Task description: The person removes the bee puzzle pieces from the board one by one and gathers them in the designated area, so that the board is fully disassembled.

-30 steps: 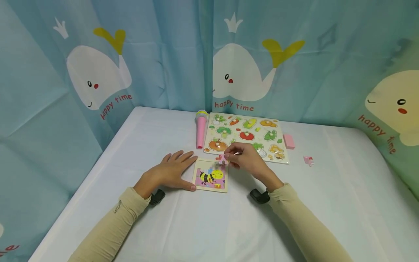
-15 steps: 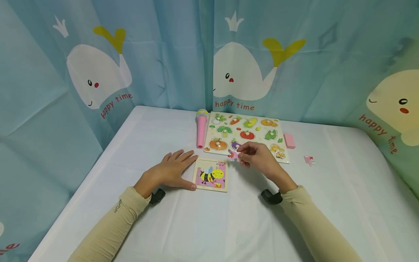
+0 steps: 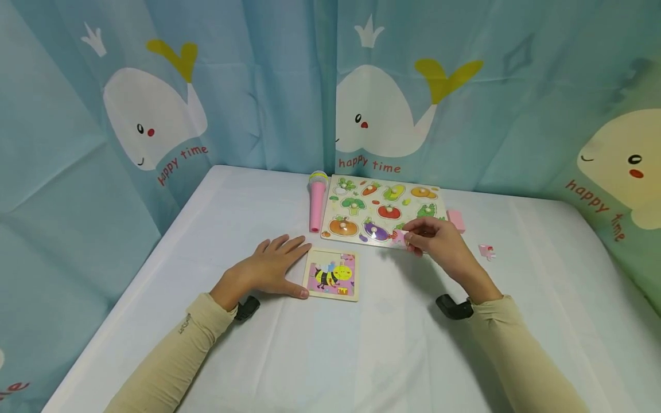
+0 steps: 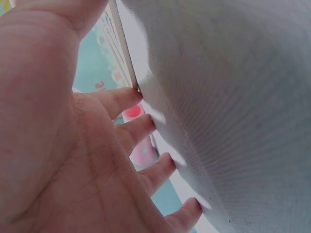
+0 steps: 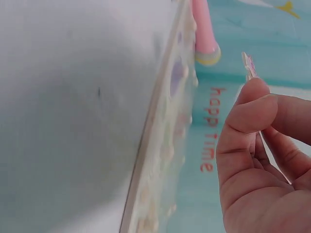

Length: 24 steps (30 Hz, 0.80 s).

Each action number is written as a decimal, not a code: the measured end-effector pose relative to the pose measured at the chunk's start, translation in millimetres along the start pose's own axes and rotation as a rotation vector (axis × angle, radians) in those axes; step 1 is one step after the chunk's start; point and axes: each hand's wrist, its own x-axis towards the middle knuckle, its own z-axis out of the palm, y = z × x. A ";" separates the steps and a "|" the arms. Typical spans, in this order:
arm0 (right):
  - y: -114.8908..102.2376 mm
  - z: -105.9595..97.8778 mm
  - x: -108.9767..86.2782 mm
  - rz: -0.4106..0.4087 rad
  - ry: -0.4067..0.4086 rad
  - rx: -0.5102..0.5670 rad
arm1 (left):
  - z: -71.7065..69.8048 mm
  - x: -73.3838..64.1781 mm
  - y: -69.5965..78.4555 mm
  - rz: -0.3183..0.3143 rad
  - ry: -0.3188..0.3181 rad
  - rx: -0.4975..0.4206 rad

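A small framed bee jigsaw puzzle [image 3: 330, 275] lies on the table, with bare wood showing along its upper left. My left hand [image 3: 271, 269] rests flat beside it, fingers spread, the thumb and forefinger touching the frame's left edge. My right hand [image 3: 439, 246] pinches a pink puzzle piece [image 3: 399, 237] between thumb and forefinger, held above the front edge of the vegetable peg board [image 3: 356, 195]. In the right wrist view the same puzzle piece [image 5: 249, 65] is seen nearly edge-on. Another pink puzzle piece [image 3: 486, 251] lies on the table farther right.
A pink toy microphone [image 3: 317, 201] lies along the peg board's left side. Near the board's right edge sits a pink block [image 3: 456, 221]. A blue curtain [image 3: 273, 86] with whales hangs behind the white-covered table [image 3: 330, 361].
My right hand has drawn away to the right from the bee puzzle's top right corner, carrying the puzzle piece. The left hand has stayed in place.
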 end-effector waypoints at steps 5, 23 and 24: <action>4.6 -18.3 -2.8 -0.022 0.032 0.023 | -1.3 -1.8 0.3 -0.002 -0.002 -0.005; 17.0 -72.9 -20.5 0.023 0.201 0.076 | 0.1 0.3 -0.7 -0.005 -0.004 -0.012; 17.8 -73.9 -21.7 0.034 0.206 0.078 | 0.7 0.2 -0.8 -0.006 -0.006 -0.014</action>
